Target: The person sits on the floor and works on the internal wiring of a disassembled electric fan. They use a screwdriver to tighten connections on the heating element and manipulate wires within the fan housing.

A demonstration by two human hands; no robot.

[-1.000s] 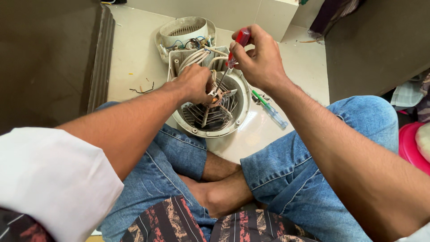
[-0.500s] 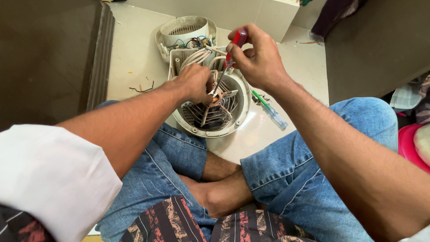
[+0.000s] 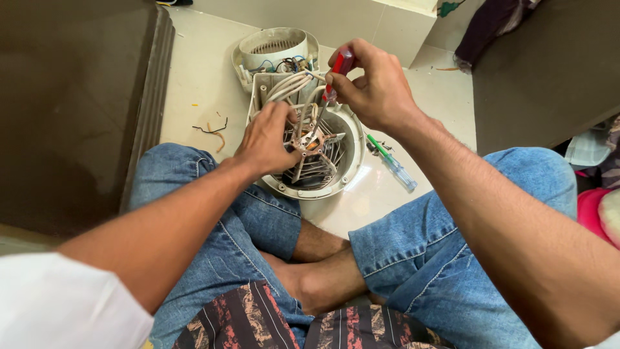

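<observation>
Overhead, right hand point(image 3: 378, 87) fingers pinch a red screwdriver point(image 3: 338, 72); left hand point(image 3: 268, 139) fingers grip the fan housing point(image 3: 345, 165).

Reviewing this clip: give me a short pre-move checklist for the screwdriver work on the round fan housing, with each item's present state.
1. Right hand grips the red-handled screwdriver: ok.
2. Screwdriver tip seated on a screw at the hub: cannot tell, the tip is lost among the ribs.
3. Left hand steadies the fan housing: ok, it rests on the inner frame beside the hub.
4. White cables clear of the screwdriver shaft: not ok, they run close beside it.
5. Spare green-handled screwdriver within reach: ok, it lies on the floor right of the housing.
6. Housing sits flat: ok, it rests on the floor against the knees.
</observation>
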